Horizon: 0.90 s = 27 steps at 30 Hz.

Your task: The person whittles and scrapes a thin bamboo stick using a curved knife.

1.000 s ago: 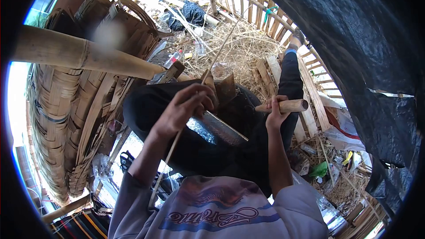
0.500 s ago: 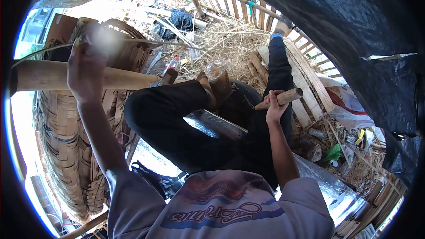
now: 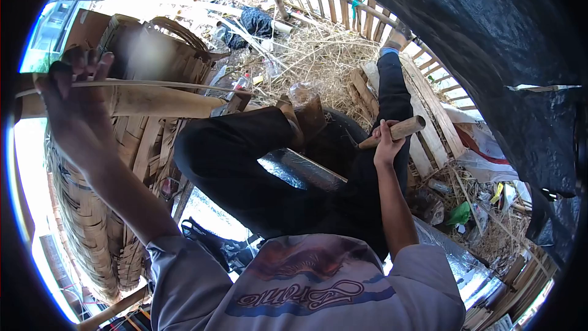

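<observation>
At the left, my left hand is on a long thin bamboo strip, which passes between the thumb and the partly curled fingers. The strip runs nearly level across a thick bamboo pole, its right end near my bent knee. My right hand is wrapped round the thick wooden handle of a knife above my thigh. The knife's blade points left and down and barely shows against the dark trousers.
Woven bamboo baskets are stacked at the left. Dry straw and shavings litter the ground ahead, before a slatted bamboo fence. Black plastic sheeting hangs at the right. Wooden planks lie beside my outstretched leg.
My left hand has moved left and slightly down along the strip. The strip now lies lower and straighter. My right hand stays over the thigh with the knife.
</observation>
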Motion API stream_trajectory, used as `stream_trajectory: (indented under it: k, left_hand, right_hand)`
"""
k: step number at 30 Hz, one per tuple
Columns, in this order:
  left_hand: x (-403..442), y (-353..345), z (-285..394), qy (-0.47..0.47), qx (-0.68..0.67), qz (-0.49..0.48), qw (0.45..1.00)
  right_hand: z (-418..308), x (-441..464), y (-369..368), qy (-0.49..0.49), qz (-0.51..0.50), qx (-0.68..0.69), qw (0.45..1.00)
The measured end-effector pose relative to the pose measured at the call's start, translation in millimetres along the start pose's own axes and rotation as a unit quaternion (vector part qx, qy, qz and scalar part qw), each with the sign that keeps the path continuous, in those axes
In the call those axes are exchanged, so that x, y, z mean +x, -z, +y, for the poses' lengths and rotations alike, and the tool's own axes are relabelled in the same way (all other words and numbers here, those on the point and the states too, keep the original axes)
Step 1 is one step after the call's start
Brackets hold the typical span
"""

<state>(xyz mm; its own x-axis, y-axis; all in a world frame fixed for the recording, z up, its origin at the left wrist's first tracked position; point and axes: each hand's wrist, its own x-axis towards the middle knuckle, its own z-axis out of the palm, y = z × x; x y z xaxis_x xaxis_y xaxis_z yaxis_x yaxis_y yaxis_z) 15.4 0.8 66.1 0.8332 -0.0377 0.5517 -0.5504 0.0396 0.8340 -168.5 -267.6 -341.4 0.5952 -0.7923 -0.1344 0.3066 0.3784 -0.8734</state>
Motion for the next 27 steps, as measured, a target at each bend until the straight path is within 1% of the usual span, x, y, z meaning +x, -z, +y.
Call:
stream_trajectory:
  k: [1, 2, 3, 4, 5, 7, 8, 9, 10, 13, 15, 18, 19, 20, 22, 23, 25, 27]
  left_hand:
    - [-1.8, 10.6, -6.3, 0.0, 0.001, 0.003, 1.0]
    - [-1.5, 26.2, -15.0, 0.019, -0.124, -0.123, 0.985]
    - [-1.4, 24.9, -15.9, 0.04, -0.245, -0.246, 0.937]
    - [-9.9, 22.9, -14.9, 0.013, -0.174, -0.082, 0.981]
    - [-13.5, 19.9, -11.9, 0.016, -0.174, -0.082, 0.981]
    - [-17.1, 19.2, -9.7, 0.011, -0.123, 0.002, 0.992]
    - [-18.1, 21.1, -14.4, 0.012, -0.123, 0.004, 0.992]
    - [-20.8, 23.7, -21.8, 0.007, -0.216, -0.082, 0.973]
    - [-23.2, 26.0, -26.7, 0.004, -0.306, -0.166, 0.938]
    - [-26.9, 27.6, -31.5, 0.007, -0.302, -0.16, 0.94]
    - [-40.4, 11.7, -45.7, 0.02, -0.312, -0.142, 0.939]
    - [-70.2, -5.2, -72.7, 0.037, -0.319, -0.102, 0.941]
    - [-81.1, -7.5, -80.4, 0.041, -0.316, -0.079, 0.945]
    - [-90.9, -9.0, -86.7, 0.044, -0.317, -0.079, 0.944]
    - [-110.2, -10.3, -96.9, 0.025, -0.269, -0.035, 0.962]
    - [-118.7, -10.7, -101.2, 0.029, -0.269, -0.036, 0.962]
    - [-135.2, -11.5, -107.9, 0.066, -0.26, -0.007, 0.963]
    - [-150.0, -15.3, -114.6, 0.075, -0.264, -0.01, 0.961]
  right_hand:
    - [0.3, 0.4, -0.9, -0.004, 0.007, -0.006, 1.0]
    - [1.0, 1.0, -1.8, -0.004, 0.006, -0.006, 1.0]
    - [-2.2, 0.3, -4.7, -0.003, 0.005, -0.011, 1.0]
    - [-5.6, -1.7, -6.7, -0.003, 0.004, -0.018, 1.0]
    - [-9.1, -3.7, -9.1, -0.005, 0.006, -0.019, 1.0]
    - [-18.4, -6.0, -17.1, 0.004, -0.004, -0.02, 1.0]
    - [-20.6, -5.4, -21.0, 0.004, -0.005, -0.022, 1.0]
    - [-21.8, -5.9, -25.0, -0.004, -0.002, -0.01, 1.0]
    - [-22.9, -7.4, -28.8, -0.013, 0.002, 0.001, 1.0]
    - [-26.0, -8.7, -46.4, -0.007, -0.008, 0.025, 1.0]
    - [-26.7, -9.5, -56.7, -0.012, -0.022, 0.028, 0.999]
    - [-30.1, -13.5, -80.5, -0.008, -0.093, 0.02, 0.995]
    - [-26.3, -14.6, -86.8, -0.009, -0.089, 0.018, 0.996]
    - [-22.3, -15.2, -92.7, -0.014, -0.094, 0.018, 0.995]
    - [-12.3, -18.2, -100.1, -0.024, -0.099, 0.015, 0.995]
    - [-4.9, -20.6, -101.6, -0.025, -0.095, 0.014, 0.995]
    - [11.3, -25.5, -100.6, -0.033, -0.102, 0.023, 0.994]
    - [21.1, -28.4, -98.5, -0.043, -0.108, 0.013, 0.993]
